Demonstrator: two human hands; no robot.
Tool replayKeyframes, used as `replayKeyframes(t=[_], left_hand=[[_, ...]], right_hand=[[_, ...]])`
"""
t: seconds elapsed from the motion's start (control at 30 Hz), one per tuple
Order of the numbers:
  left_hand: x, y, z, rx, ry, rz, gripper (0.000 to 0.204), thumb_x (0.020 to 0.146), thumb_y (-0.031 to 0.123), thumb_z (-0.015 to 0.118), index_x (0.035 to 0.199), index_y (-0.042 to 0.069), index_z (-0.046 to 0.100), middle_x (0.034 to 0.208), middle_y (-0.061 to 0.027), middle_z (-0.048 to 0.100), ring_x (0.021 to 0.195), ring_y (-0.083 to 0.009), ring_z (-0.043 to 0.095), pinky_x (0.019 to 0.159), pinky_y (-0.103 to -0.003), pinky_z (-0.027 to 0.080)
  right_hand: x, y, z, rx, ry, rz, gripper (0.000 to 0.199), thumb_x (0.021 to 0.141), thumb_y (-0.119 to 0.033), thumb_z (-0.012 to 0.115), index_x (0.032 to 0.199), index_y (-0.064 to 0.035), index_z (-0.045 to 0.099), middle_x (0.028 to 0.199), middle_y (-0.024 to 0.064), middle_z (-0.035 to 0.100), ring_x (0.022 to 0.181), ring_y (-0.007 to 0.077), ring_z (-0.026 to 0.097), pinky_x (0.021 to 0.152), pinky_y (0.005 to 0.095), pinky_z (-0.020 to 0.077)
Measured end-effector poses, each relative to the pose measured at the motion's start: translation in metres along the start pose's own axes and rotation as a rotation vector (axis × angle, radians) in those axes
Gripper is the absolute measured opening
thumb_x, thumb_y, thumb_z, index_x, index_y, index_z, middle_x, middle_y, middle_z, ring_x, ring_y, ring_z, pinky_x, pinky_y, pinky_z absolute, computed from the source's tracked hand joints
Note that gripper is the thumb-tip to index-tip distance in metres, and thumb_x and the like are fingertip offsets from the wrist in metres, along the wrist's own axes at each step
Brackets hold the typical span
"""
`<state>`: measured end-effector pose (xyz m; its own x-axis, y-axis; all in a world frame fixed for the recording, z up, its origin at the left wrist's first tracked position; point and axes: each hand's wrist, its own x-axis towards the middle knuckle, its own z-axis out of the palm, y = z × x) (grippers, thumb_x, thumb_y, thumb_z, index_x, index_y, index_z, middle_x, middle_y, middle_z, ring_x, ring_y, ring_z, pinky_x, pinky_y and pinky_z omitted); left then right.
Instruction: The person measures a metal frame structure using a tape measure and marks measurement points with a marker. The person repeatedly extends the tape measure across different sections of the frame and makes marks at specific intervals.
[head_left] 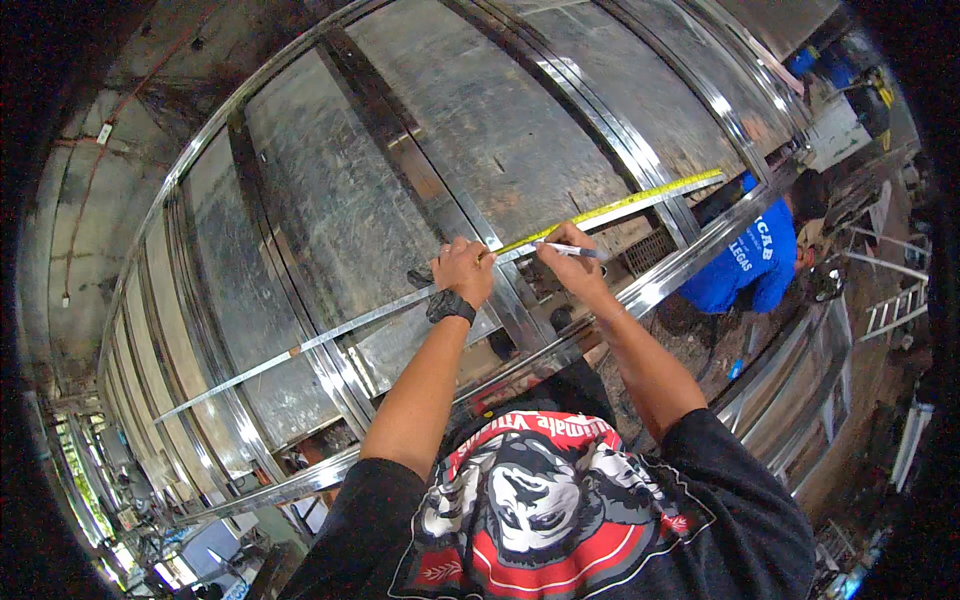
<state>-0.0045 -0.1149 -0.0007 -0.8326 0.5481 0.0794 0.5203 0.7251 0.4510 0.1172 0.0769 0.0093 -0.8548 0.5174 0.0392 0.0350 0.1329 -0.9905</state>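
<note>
Yellow tape blade laid along a long metal strip, one hand at its near end, one holding a pen

A single yellow tape measure blade [620, 206] runs rightward from the left hand [462, 272] along one long, narrow metal strip [250, 371], which lies across the metal framework. The left hand is clenched around the strip and the near end of the visible blade, covering both there; whether it also grips the tape's case I cannot tell. The right hand [578, 275] grasps one white marker pen [588, 254] just beside the blade, its fingers partly hiding the strip.

Of the two bare hands, only the left wrist shows a black wristwatch [450, 306]. Beneath the strip pass several metal cross-members [625, 130], more than six, with worn grey panels [320, 180] between them; glare and the curved view make an exact count unsure. One shiny near rail [650, 285] runs between the person's body and the strip, under the right forearm.

Beyond that rail, at the right, one co-worker in a blue shirt [745, 262] bends low. Farther off are one white box [838, 135] and one pale ladder-like frame [897, 312].
</note>
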Motion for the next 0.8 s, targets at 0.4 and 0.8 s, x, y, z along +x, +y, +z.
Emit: replayKeyframes(t=[0.4, 0.8], left_hand=[[0.008, -0.074, -0.016, -0.581, -0.196, 0.066, 0.023, 0.105, 0.024, 0.061, 0.109, 0.002, 0.065, 0.099, -0.0151, 0.068, 0.092, -0.026, 0.064, 0.082, -0.039, 0.05], [-0.14, 0.106, -0.03, -0.766, -0.835, 0.333, 0.018, 0.109, 0.018, 0.057, 0.096, 0.005, 0.06, 0.088, -0.0015, 0.061, 0.08, -0.0094, 0.057, 0.072, -0.028, 0.047]], right_hand=[[-0.16, -0.029, -0.025, 0.325, 0.377, 0.223, 0.034, 0.107, -0.03, 0.062, 0.131, -0.0063, 0.067, 0.11, 0.0062, 0.073, 0.093, 0.0142, 0.069, 0.083, 0.0319, 0.0567], [-0.303, -0.032, 0.009, 0.468, 0.643, 0.113, 0.061, 0.096, -0.049, 0.074, 0.137, -0.0075, 0.056, 0.123, 0.0077, 0.064, 0.11, 0.0172, 0.064, 0.095, 0.0349, 0.0516]])
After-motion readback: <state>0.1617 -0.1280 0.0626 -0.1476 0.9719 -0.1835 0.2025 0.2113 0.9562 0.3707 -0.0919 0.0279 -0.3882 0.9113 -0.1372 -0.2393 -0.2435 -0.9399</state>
